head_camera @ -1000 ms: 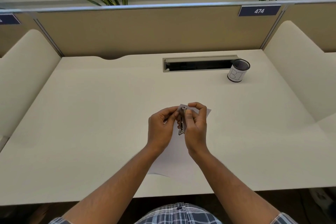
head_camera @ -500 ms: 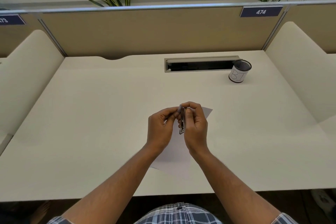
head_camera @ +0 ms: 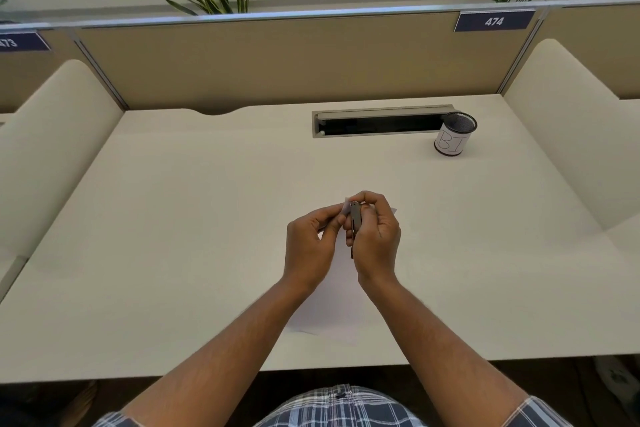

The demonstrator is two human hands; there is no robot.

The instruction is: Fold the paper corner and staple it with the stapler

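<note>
Both hands meet over a white sheet of paper [head_camera: 332, 308] lying near the front middle of the cream desk [head_camera: 194, 218]. My right hand [head_camera: 375, 241] grips a small dark binder clip [head_camera: 355, 218], its fingers curled over the clip's top. My left hand [head_camera: 311, 246] pinches the paper's upper corner [head_camera: 346, 206] right beside the clip. The clip's lower end pokes out below my right palm. Whether the clip's jaws are on the paper is hidden by my fingers.
A black mesh cup [head_camera: 454, 134] with a white "B1" label stands at the back right. Beside it is a recessed cable slot [head_camera: 377, 121]. Tan partition panels [head_camera: 277, 62] and cream side dividers [head_camera: 52, 149] enclose the desk.
My right fingers have curled further over the clip's top, and the paper's corner has lifted slightly between the hands. The camera view has shifted a little.
</note>
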